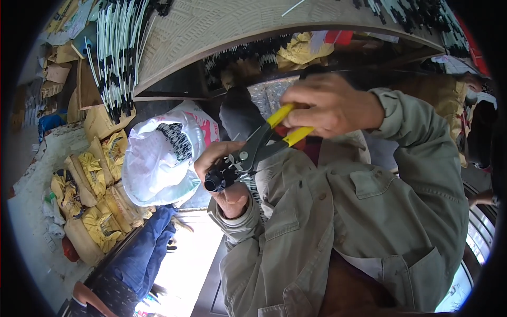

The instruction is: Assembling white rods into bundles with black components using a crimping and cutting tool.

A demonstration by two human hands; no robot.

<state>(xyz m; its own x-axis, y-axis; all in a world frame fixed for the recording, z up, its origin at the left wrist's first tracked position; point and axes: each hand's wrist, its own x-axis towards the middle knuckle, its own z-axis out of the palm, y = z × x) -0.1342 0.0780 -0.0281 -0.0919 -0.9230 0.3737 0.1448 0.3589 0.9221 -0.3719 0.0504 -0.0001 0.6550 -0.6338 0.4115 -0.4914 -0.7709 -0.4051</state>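
Crimping a small black part with yellow-handled pliers.

Left hand [224, 177] pinches a black cylindrical part [215, 181] at the pliers' [259, 145] nose; the tool's long axis runs from lower left up to the right, where the right hand [330, 105] clenches the handles. Beyond the pliers, a white plastic bag [158, 158], then striped rods [119, 53].

— What did the person wear?
— A loose olive-green work shirt [338, 222] with long sleeves. It filled the lower right of the frame.
— Were there details on it?
— Yes. It had a chest pocket with a flap [372, 182], visible seams and buttoned cuffs [235, 222]. Both hands, the left hand [224, 177] and the right hand [330, 105], were bare, without gloves.
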